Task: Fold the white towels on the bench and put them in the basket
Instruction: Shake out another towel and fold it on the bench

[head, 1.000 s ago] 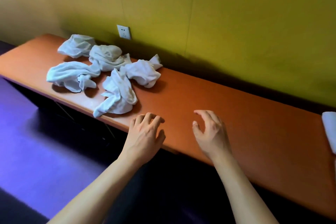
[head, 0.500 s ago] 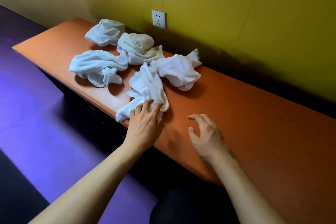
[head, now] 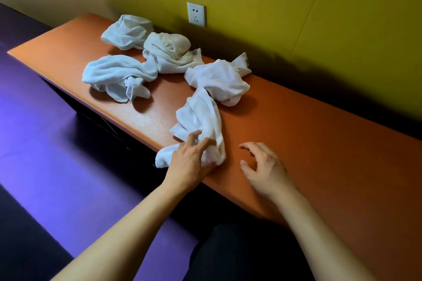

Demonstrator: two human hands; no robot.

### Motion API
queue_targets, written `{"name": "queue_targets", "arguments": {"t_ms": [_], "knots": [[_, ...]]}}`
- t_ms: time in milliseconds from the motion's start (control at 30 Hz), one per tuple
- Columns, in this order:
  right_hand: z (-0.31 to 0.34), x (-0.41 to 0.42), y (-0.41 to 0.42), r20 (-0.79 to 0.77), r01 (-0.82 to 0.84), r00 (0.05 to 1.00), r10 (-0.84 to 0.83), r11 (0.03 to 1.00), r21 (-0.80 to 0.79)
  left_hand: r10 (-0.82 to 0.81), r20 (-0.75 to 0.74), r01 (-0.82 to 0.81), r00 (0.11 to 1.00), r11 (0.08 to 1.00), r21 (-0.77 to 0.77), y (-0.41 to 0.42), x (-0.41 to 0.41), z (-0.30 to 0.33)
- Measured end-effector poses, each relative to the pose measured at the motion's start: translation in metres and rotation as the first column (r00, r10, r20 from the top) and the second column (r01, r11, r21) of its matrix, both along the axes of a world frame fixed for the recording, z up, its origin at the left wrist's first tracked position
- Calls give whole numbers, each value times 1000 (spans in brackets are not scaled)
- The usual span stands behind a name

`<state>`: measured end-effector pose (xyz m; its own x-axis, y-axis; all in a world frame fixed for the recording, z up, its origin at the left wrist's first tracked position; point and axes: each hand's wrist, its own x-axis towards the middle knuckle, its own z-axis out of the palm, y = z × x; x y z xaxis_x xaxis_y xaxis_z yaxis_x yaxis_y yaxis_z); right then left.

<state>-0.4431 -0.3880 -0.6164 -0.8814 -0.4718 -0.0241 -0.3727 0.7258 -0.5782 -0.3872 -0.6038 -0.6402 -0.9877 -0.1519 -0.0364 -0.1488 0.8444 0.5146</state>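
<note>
Nearest towel lay crumpled at the bench front edge, one end hanging over, touching a 2nd towel behind; 3 more sat further left. Left hand had fingers curled into its near end. Right hand hovered just beside, fingers spread, holding nothing. Best move, imo: pull it to bare bench, find 2 corners w/ both hands, spread flat before folding. Basket not in view. Vs 0.5 s earlier: left hand went from resting on top to gripping; the towel's far end had drawn clear of the pile.
</note>
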Motion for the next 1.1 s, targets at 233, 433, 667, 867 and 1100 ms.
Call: {"name": "queue_targets", "arguments": {"t_ms": [233,433,667,867,1100], "knots": [[3,25,16,131,41,991,-24,990,-132,-110,-116,137,987,956,259,63,45,2],[5,35,34,183,21,983,-5,996,-88,64,-107,-21,992,934,358,70,47,5],[10,34,43,88,181,979,-182,983,26,172,-82,-129,982,915,383,53,45,16],[18,34,80,119,281,947,-298,950,138,347,-104,-234,932,796,558,62,34,56],[82,39,57,28,35,999,-28,943,-332,18,-264,170,964,723,669,89,33,150]]}}
